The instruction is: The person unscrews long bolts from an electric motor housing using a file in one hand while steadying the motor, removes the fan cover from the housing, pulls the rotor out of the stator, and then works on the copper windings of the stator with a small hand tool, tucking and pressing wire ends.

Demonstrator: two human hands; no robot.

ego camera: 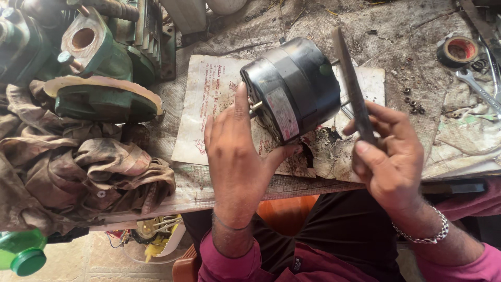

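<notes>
The left hand [237,156] is steadying a black cylindrical electric motor [295,86]: its fingers [241,104] are spreading over the near end face, beside the short shaft stub [256,105], while the thumb is hooking under the lower edge, so the hand is bracing the housing rather than closing round it. The right hand [390,156] is pinching a long, flat, dark metal tool [352,83], perhaps a file or blade, its fingers [378,117] clamped on the lower end, with the tool rising past the far side of the motor and apparently touching the casing there. The motor is lying on its side between the two hands, resting on a stained sheet of printed paper [209,104] spread over the counter [407,57].

Judging by this, the work on the motor looks to be at an early stage: the casing is still closed and in one piece, and the tool is only being brought against it.

Beyond the right hand, small dark nuts [413,104] are lying loose, then a roll of tape [458,51] and a spanner [477,90]. Beyond the left hand, a heap of dirty rags [83,172] is sitting below green machine castings [99,68], and a green bottle [22,253] is showing lower down.
</notes>
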